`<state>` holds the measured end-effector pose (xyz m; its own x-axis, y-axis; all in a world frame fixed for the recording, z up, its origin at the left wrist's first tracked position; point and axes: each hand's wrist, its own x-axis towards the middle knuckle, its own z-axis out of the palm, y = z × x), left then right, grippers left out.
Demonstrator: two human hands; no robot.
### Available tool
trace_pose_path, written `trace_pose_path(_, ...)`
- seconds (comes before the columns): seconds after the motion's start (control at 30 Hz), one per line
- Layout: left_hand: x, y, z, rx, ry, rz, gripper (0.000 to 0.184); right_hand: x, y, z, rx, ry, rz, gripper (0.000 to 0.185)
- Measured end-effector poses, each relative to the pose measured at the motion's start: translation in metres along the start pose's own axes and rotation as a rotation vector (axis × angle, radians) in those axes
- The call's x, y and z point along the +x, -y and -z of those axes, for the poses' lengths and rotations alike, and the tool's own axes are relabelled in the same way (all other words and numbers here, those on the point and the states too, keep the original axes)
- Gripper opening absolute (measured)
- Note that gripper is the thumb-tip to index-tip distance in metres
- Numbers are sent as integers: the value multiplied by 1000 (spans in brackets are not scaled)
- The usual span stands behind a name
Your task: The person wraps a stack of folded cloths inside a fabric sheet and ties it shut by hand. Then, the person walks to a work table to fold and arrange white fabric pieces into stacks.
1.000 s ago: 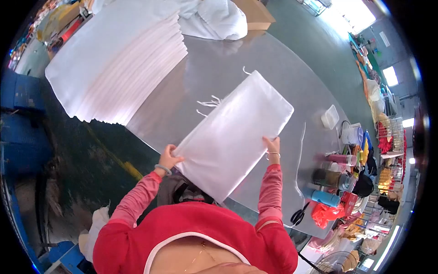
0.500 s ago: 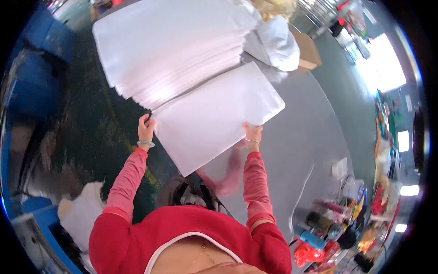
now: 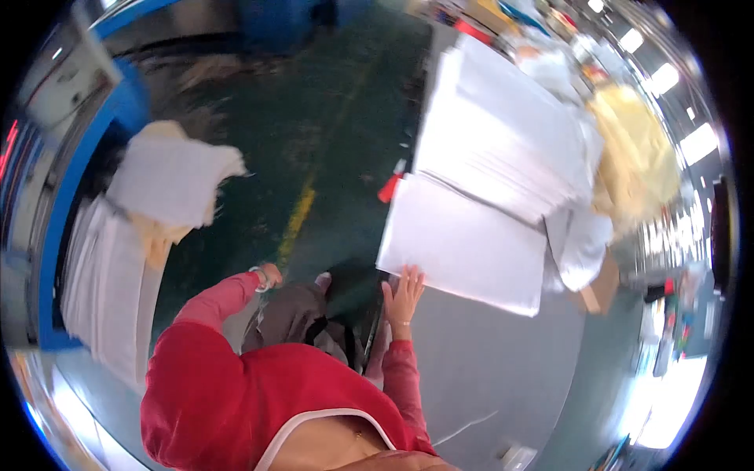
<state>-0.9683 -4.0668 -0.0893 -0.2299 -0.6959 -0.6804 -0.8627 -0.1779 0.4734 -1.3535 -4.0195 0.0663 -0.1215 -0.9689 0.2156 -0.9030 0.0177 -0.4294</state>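
Our folded white sheet lies on the table, just beside the white stack. Our right hand touches its near edge, fingers spread, grasping nothing; our left hand is half-curled, its contents unclear to us.

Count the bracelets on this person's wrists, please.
2: a pale bracelet just behind the left hand, and a thin bracelet just behind the right hand at the edge of the white sheet. Sleeves could hide more.
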Motion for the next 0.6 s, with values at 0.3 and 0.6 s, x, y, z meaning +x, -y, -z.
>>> trace_pose_path(0.3, -138, 121, -101, -354, -258, 0, 18, -37, 68, -49, 716, 282, 168, 26)
trace_pose_path(0.6, -318, 305, -252, -1758, -545, 146, 12, -93, 320, -98, 576, 685, 596, 28)
